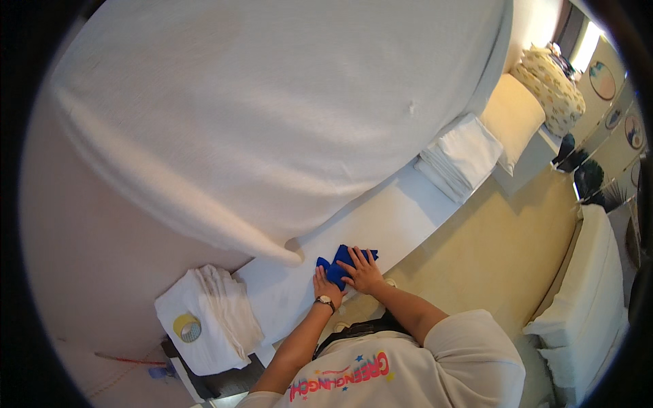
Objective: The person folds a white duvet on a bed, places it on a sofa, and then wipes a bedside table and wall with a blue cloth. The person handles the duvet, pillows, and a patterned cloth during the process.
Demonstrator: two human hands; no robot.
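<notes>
A blue cloth point(336, 273) lies bunched on a long white tabletop point(278, 288). My left hand point(327, 290), with a wristwatch above it, rests palm down at the cloth's near left edge, its fingertips by a small blue fold. Spread flat over the right part of the cloth is my right hand point(363, 273), pressing it against the surface. Neither hand is closed around the cloth. What lies under the palms is hidden.
Folded white fabric point(199, 311) with a roll of yellow tape point(186, 328) is at the lower left. A white fabric sheet point(285, 127) hangs over the table's far side. Folded white cloths point(461, 155) and a cream pillow point(512, 115) sit farther right; a white sofa point(594, 306) stands behind.
</notes>
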